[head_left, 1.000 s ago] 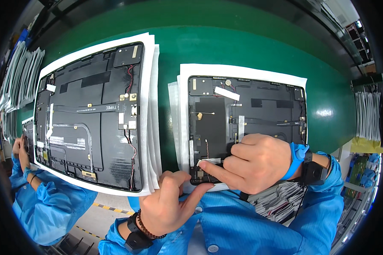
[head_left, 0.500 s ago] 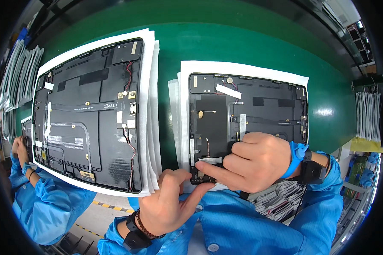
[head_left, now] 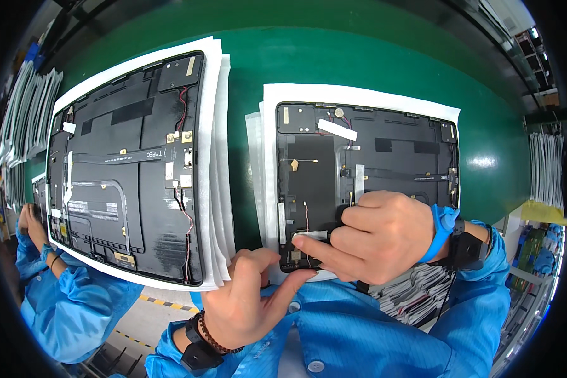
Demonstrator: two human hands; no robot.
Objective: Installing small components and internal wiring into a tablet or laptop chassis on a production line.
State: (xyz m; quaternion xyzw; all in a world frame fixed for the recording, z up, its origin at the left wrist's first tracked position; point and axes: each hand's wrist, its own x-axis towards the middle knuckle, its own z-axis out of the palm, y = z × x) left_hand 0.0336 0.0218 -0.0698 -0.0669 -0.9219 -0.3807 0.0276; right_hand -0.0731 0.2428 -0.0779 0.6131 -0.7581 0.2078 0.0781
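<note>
A black open device panel (head_left: 384,157) with tape strips and thin wires lies on a white foam sheet (head_left: 359,96) on the green table. My right hand (head_left: 375,236) rests on the panel's near left corner, its index finger pressing a small white strip (head_left: 313,235) beside a red wire. My left hand (head_left: 249,302) sits at the near edge of the foam, thumb touching the panel's corner, fingers curled. Neither hand holds a loose item.
A second black panel (head_left: 126,170) lies on a stack of white foam sheets (head_left: 220,189) at the left. Another person in a blue coat (head_left: 50,296) works at the far left. Racks of panels (head_left: 25,107) stand at the left edge, cables (head_left: 545,170) hang at right.
The left panel appears to have shifted slightly in the view. My hands stay at the right panel's near corner, the right index finger still pressing.
</note>
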